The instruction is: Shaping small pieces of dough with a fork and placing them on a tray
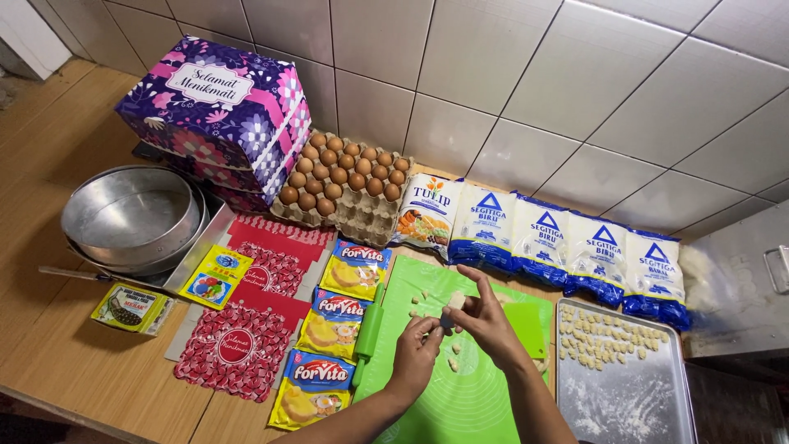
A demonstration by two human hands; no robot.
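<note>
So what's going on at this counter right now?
A person is working a small piece of pale dough between both hands, left hand and right hand, above a green mat. A few more bits of dough lie on the mat. To the right, a floured metal tray already holds rows of small shaped pieces. A green rolling pin lies at the mat's left edge, with yellow sachets, bags of flour and a tray of eggs around.

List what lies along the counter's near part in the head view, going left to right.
Dark green sachet → red patterned box → yellow packets → green rolling pin → left hand → right hand → floured metal tray.
</note>
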